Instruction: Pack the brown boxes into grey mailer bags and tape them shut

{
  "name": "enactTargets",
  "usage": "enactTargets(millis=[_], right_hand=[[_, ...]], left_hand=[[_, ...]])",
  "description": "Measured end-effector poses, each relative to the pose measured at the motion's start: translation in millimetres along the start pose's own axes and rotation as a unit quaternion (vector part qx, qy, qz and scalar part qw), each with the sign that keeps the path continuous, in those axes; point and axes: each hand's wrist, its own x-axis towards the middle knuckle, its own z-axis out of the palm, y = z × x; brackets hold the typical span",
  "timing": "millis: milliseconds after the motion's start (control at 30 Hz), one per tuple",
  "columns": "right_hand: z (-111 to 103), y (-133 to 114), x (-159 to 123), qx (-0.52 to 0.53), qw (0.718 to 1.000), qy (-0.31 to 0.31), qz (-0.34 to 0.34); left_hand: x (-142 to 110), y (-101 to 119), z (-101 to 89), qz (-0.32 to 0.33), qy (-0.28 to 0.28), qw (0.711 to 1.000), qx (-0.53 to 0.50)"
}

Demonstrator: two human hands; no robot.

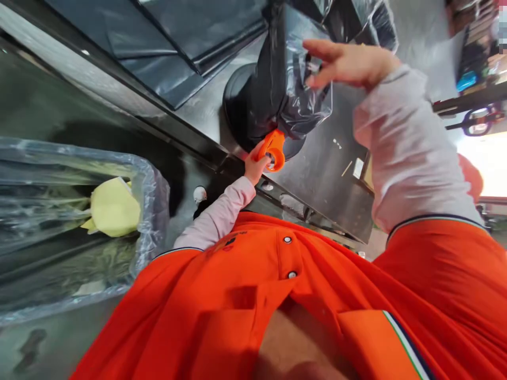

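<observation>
Head view: orange polo shirt [277, 264] and pink sleeves [412, 153], both arms reaching forward
Left hand [253, 169]: fingers clamped on an orange plastic clip [274, 150] — seemingly to keep the bag's neck bunched
Right hand [348, 63]: fingers apart at a black plastic bag [277, 89] — contact unclear
Bag: ahead, beside a round black object [241, 111]
Scene left: clear-lined bin [152, 211] holding a yellow item [114, 208]

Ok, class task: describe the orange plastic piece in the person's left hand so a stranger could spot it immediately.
Beyond the person's orange shirt lies a shiny dark plastic bag, the right hand spread at its top. At the bag's lower end, the left hand grips a small orange plastic piece, the only bright thing on the dark bag.
</observation>
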Motion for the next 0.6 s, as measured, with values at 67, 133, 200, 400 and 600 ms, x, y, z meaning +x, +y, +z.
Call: enactTargets(millis=[67,133,200,400,600], right_hand=[[-2.2,42.2,-25.4,-0.112,0.992,-0.031,-0.051],[11.7,69.1,-34.1,-0.239,0.967,0.041,-0.081],[36.8,73.7,-29.5,-0.294,0.935,0.102,-0.169],[86.6,-15.1,1.3,-0.276,0.936,0.208,-0.067],[38.7,-47.9,32.1,-0.279,0.932,0.173,-0.154]], left_hand=[[0.9,4.9,3.5,-0.032,0.011,0.999,-0.006],[-2.2,9.5,4.9,-0.053,0.023,0.998,-0.016],[-5.9,14.0,5.1,-0.061,0.033,0.997,-0.024],[5.5,42.5,-14.6,-0.027,0.103,0.994,-0.028],[73.2,104.0,-56.8,0.052,0.089,0.994,-0.032]])
